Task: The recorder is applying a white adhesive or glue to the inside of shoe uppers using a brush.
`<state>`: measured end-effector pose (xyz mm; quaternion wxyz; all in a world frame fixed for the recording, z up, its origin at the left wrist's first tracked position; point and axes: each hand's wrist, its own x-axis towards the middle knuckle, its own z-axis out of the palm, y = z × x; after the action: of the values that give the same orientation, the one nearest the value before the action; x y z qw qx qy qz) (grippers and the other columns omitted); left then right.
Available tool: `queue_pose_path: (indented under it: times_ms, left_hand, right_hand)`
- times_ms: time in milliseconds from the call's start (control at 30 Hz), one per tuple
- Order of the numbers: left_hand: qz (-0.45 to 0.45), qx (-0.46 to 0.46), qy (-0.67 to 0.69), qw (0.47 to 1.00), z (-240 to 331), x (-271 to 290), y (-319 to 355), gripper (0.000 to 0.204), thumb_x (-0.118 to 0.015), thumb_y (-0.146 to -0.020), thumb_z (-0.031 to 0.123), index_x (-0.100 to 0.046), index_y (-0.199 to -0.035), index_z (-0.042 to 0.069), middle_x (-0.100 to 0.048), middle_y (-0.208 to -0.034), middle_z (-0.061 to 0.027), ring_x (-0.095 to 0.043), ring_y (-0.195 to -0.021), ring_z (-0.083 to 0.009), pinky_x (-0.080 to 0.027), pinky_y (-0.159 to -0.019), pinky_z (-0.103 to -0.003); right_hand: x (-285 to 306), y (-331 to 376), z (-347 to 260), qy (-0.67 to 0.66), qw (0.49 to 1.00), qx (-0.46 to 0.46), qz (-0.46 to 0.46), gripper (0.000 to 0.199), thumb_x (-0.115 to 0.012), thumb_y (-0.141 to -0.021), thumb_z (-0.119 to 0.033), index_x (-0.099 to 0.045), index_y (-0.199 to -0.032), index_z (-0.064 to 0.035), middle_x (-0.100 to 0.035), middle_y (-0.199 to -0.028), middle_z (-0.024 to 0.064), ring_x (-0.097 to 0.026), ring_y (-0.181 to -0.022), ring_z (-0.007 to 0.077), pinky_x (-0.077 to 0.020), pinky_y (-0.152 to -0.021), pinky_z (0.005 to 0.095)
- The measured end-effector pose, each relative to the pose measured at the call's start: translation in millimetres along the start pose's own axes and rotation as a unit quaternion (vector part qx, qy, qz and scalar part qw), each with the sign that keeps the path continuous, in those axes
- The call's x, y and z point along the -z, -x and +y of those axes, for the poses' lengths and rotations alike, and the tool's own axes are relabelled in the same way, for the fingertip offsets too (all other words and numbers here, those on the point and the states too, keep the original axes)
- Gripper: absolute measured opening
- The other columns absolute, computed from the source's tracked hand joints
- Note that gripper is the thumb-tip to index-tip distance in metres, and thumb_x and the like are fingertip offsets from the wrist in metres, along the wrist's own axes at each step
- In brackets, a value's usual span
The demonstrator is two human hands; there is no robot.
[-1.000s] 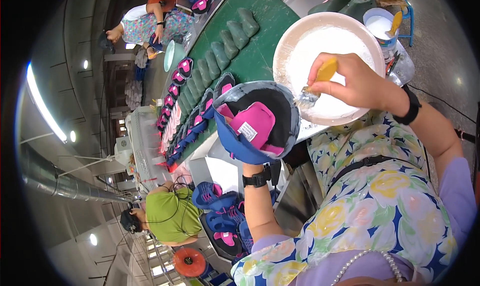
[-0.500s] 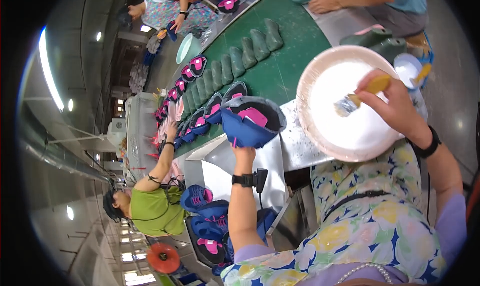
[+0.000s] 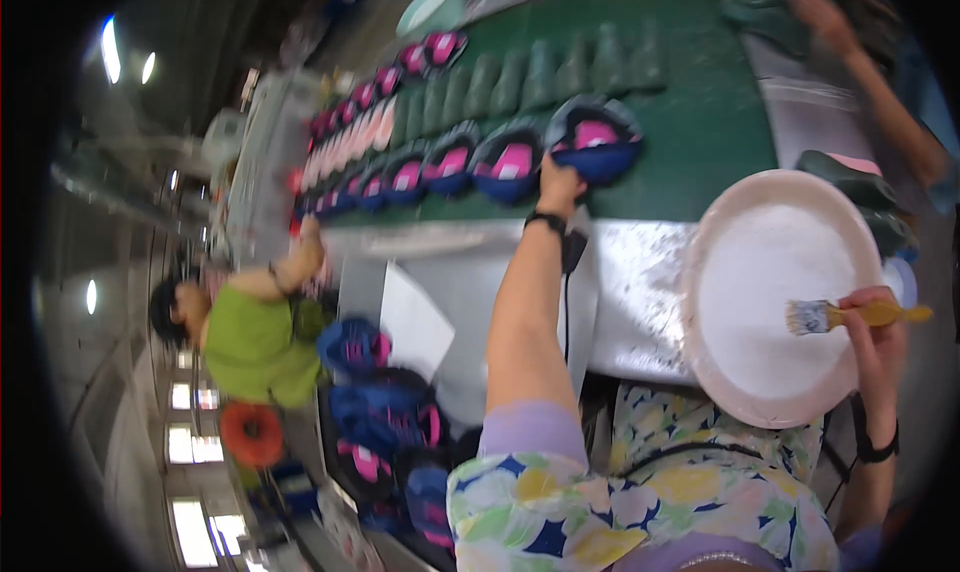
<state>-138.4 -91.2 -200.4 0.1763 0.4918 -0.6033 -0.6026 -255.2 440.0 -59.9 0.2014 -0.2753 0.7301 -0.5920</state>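
My left hand [image 3: 560, 186] grips the near side of a blue shoe upper [image 3: 606, 162] with a pink inner part, at the right end of a row of similar uppers [image 3: 506, 168] on the green work surface [image 3: 700, 122]. Between the fingers and thumb of my right hand [image 3: 876, 330] is a paintbrush [image 3: 880, 315] with a yellow handle. Its whitish bristles point left, over a pale pink basin [image 3: 703, 357] that holds white liquid or paste [image 3: 770, 272]. Whether the bristles touch the white surface, I cannot tell.
Behind the uppers runs a row of grey-green sole-shaped pieces [image 3: 540, 77], with pink ones [image 3: 350, 144] farther left. Blue shoes [image 3: 385, 412] are piled at lower left. A co-worker in green [image 3: 262, 342] reaches in from the left; another person's arm [image 3: 885, 102] is at far right.
My left hand has carried the shoe upper away from me, from above the near edge to the end of the row. My right hand still holds the brush over the basin. The view has shifted.
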Motion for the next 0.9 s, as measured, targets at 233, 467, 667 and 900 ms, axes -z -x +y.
queue_pose_path:
  times_ms: [233,467,667,900]
  left_hand:
    - [0.116,-0.195,-0.266,0.937,29.8,184.0,85.5,0.069,-0.074,-0.085,0.020,-0.043,-0.145,0.005,-0.063,-0.120,-0.0157,-0.065,-0.101,-0.0240,-0.053,-0.085,-0.036]
    - [0.105,0.280,-0.674,0.676,-85.7,355.8,317.8,0.100,-0.083,-0.059,0.058,-0.049,-0.144,0.017,-0.044,-0.148,-0.0230,-0.035,-0.140,-0.0447,-0.032,-0.111,-0.059]
    - [-0.042,0.155,-0.785,0.599,-107.5,341.4,326.7,0.045,-0.075,-0.072,0.037,-0.073,-0.107,0.009,-0.068,-0.114,-0.0223,-0.064,-0.112,-0.0367,-0.051,-0.093,-0.053]
    - [0.089,-0.045,-0.402,0.910,-32.5,297.6,278.3,0.019,-0.063,-0.083,0.004,-0.066,-0.102,0.001,-0.072,-0.098,-0.0133,-0.070,-0.095,-0.0256,-0.055,-0.088,-0.038]
  right_hand:
    - [0.0,-16.4,-50.9,0.040,0.987,-0.129,0.088,0.013,-0.069,-0.091,-0.006,-0.068,-0.097,0.0056,-0.069,-0.096,0.0128,-0.064,-0.089,0.0197,-0.0520,-0.080,0.0305]
    - [-15.4,-6.9,-15.0,0.053,0.994,0.079,-0.044,0.014,-0.068,-0.090,0.000,-0.065,-0.103,0.0061,-0.067,-0.104,0.0138,-0.065,-0.094,0.0209,-0.0520,-0.084,0.0298]
    - [-7.9,21.2,-3.9,0.050,0.996,0.011,-0.071,0.013,-0.058,-0.098,-0.009,-0.058,-0.110,-0.0027,-0.060,-0.106,0.0052,-0.057,-0.102,0.0133,-0.0433,-0.092,0.0262]
    - [-17.2,23.7,3.3,0.005,0.998,0.017,-0.058,0.016,-0.064,-0.093,-0.003,-0.057,-0.107,-0.0021,-0.062,-0.102,0.0059,-0.062,-0.098,0.0150,-0.0488,-0.090,0.0282]
